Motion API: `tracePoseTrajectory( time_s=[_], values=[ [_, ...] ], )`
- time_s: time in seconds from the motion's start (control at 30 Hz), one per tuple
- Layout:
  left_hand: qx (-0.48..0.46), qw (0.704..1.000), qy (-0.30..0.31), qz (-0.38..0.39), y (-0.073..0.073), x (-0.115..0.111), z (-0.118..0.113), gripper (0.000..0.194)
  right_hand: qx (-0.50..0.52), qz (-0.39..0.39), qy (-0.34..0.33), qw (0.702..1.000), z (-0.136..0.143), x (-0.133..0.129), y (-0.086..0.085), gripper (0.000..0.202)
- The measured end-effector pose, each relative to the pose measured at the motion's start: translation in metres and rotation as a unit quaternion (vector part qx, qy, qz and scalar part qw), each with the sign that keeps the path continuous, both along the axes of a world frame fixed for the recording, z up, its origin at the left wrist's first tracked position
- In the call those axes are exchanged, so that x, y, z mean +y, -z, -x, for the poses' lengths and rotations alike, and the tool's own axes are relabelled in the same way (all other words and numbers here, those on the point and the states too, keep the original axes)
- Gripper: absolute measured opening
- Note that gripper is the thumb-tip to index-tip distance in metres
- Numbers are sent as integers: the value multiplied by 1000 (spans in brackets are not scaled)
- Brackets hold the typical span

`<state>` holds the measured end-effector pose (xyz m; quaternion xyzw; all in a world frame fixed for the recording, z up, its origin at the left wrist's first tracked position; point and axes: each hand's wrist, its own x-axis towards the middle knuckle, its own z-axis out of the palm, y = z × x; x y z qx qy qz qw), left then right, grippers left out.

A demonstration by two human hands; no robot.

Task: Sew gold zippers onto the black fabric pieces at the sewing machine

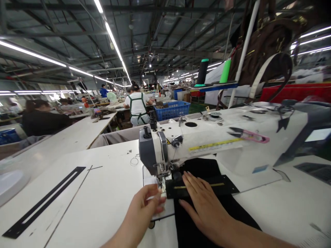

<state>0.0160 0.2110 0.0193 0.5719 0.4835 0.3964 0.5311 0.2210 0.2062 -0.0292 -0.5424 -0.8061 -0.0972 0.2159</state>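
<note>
My right hand lies flat with fingers stretched over a black slotted strip, with a gold-coloured line showing in its slot. Under the strip, black fabric spreads across the sewing machine bed and toward me. Close to the needle and presser foot, my left hand is curled, thumb and fingertips together at the left of the strip. Whatever those fingertips pinch, if anything, is too small to make out. The white sewing machine stands over the fabric.
A second black slotted strip lies on the white table at left. Pink-handled snips rest on the machine arm. Behind stand thread cones and a blue basket. A person in a white shirt sits ahead.
</note>
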Motion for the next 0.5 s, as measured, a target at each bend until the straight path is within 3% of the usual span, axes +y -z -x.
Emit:
tracePoseTrajectory(
  time_s=[0.07, 0.17, 0.27, 0.33, 0.43, 0.5],
  values=[
    [-83, 986, -3, 143, -10, -14, -7, 17, -11, -26, -1, 1000, -8, -25, 4, 56],
    [-69, 972, 36, 223, -18, -31, -18, 22, -16, -58, -27, 998, -9, -65, 3, 58],
    [-13, 976, 57, 208, -15, -45, -26, 39, 5, -62, -52, 997, 0, -95, -4, 61],
    [-26, 981, 52, 183, -14, -53, -24, 46, 38, -59, -56, 996, 3, -104, -8, 59],
    [-65, 988, 42, 136, -21, -69, -5, 43, 98, -59, -35, 993, -9, -109, -11, 52],
    [-79, 993, -1, 87, -29, -86, 17, 38, 137, -66, -23, 988, -23, -110, -10, 48]
  ],
)
